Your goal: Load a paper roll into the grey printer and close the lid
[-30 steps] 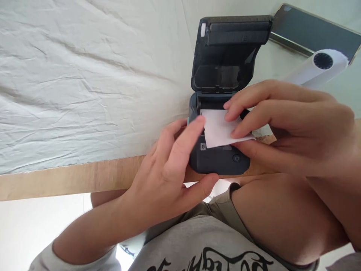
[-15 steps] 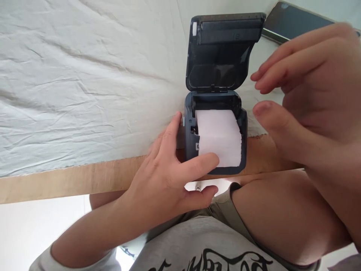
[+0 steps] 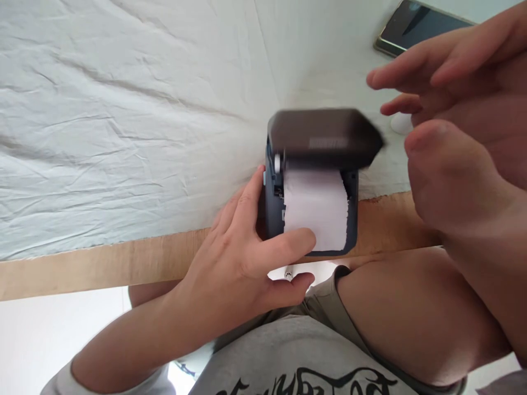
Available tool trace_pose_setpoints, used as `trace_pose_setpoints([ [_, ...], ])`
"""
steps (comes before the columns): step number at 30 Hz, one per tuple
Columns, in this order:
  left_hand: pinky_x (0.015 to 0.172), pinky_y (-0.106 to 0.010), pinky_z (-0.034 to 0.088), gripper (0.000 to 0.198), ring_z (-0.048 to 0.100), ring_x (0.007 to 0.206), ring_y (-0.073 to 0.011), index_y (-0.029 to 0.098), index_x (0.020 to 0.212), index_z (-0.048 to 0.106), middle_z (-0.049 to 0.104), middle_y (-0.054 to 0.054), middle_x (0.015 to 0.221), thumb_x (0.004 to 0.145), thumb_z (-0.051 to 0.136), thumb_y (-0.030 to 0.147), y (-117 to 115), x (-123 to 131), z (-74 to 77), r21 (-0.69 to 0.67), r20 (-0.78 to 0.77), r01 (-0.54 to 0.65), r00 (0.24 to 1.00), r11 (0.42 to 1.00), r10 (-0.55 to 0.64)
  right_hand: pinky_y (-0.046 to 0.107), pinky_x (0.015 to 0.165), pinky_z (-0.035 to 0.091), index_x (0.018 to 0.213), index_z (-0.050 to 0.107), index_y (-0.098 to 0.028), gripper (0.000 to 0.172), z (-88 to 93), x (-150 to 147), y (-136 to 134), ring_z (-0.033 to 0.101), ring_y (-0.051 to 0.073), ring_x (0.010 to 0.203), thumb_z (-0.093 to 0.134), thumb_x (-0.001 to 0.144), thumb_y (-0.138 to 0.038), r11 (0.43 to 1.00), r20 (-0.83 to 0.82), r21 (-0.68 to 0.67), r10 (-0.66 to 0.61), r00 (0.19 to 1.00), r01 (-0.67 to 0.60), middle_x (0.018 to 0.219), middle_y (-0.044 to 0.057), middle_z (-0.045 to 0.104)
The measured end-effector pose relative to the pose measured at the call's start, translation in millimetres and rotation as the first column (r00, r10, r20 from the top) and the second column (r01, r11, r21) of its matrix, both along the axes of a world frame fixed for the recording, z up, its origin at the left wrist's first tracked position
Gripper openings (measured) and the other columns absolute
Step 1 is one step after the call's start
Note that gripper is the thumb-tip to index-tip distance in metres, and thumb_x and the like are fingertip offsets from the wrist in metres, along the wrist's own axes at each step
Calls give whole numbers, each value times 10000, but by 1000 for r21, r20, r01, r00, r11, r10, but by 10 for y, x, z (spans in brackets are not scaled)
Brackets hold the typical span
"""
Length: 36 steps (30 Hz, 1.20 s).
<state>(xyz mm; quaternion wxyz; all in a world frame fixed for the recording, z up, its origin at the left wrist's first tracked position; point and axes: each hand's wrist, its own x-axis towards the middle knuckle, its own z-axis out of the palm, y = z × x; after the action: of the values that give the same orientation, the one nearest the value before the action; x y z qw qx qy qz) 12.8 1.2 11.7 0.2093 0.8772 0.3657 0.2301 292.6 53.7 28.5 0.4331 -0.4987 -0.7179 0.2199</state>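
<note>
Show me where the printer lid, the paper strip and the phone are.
printer lid (image 3: 325, 137), head view, blurred top face.
paper strip (image 3: 317, 211), head view, white middle.
phone (image 3: 414, 26), head view, dark screen.

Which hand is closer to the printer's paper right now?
Left. The left hand grips the printer by its side, thumb against the lower edge of the paper. The right hand hovers open to the printer's right, touching nothing.
</note>
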Motion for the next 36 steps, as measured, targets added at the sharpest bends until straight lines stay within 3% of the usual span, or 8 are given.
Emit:
trace_pose_setpoints([
  [4, 1186, -737, 651, 405, 533, 1716, -547, 331, 1310, 593, 463, -222, 1812, 1012, 860, 269, -4, 2, 3, -10, -18, 0, 1000, 1000, -1, 484, 1128, 665, 1323, 597, -283, 227, -68, 26, -30, 743, 224, 1413, 625, 1166, -445, 994, 99, 13, 106, 989, -108, 1424, 40, 724],
  [8, 1157, -736, 674, 418, 597, 1674, -541, 337, 1309, 564, 482, -222, 1810, 1002, 838, 265, -7, 11, -15, 36, 12, -5, 1000, 999, 4, 526, 1153, 688, 1444, 598, -291, 337, -133, 75, -1, 740, 259, 1461, 619, 1182, -502, 972, 160, -82, 232, 959, -221, 1476, 40, 734],
  [11, 1209, -701, 670, 576, 593, 1698, -492, 345, 1524, 527, 508, -222, 1831, 1013, 782, 273, -35, 31, -33, 38, 26, -60, 998, 997, 59, 474, 1052, 726, 1470, 608, -292, 374, -132, 92, 8, 761, 257, 1418, 596, 1187, -536, 960, 150, -155, 255, 955, -232, 1499, 47, 738],
  [15, 1296, -633, 643, 798, 618, 1687, -453, 209, 1762, 392, 565, -288, 1793, 1065, 738, 386, -64, 59, -46, 54, -46, -148, 988, 988, 150, 390, 947, 731, 1475, 637, -308, 419, -107, 84, 7, 794, 223, 1302, 636, 1161, -585, 943, 107, -236, 264, 959, -234, 1469, 24, 759],
  [22, 1298, -566, 645, 781, 644, 1666, -416, 180, 1737, 437, 581, -291, 1748, 1039, 769, 290, -13, 50, -8, 76, -75, -140, 986, 987, 146, 377, 990, 731, 1424, 689, -308, 448, -45, 70, 92, 746, 231, 1360, 727, 1075, -587, 880, -23, -376, 305, 952, -291, 1481, 31, 723],
  [27, 1215, -558, 696, 810, 730, 1554, -420, 204, 1701, 468, 618, -254, 1672, 982, 834, 280, -14, 47, 40, 17, -73, -155, 985, 988, 156, 365, 894, 705, 1446, 719, -295, 506, -38, 55, 118, 743, 236, 1287, 694, 1058, -618, 857, -44, -425, 303, 952, -293, 1490, 61, 726],
  [33, 1227, -629, 688, 975, 724, 1541, -457, 193, 1753, 383, 619, -276, 1686, 942, 900, 356, -16, 67, -51, 21, -50, -187, 981, 982, 188, 512, 1227, 663, 1522, 672, -307, 469, -93, 0, -2, 742, 265, 1394, 618, 1128, -555, 921, 36, -306, 265, 963, -242, 1572, 66, 730],
  [36, 1250, -623, 683, 1176, 706, 1570, -455, 221, 1825, 274, 623, -259, 1722, 907, 981, 422, -8, 49, -83, -1, -48, -188, 981, 982, 187, 581, 1261, 647, 1574, 628, -296, 503, -86, 17, -64, 752, 286, 1374, 540, 1157, -565, 930, 77, -309, 235, 969, -201, 1526, 74, 746],
])
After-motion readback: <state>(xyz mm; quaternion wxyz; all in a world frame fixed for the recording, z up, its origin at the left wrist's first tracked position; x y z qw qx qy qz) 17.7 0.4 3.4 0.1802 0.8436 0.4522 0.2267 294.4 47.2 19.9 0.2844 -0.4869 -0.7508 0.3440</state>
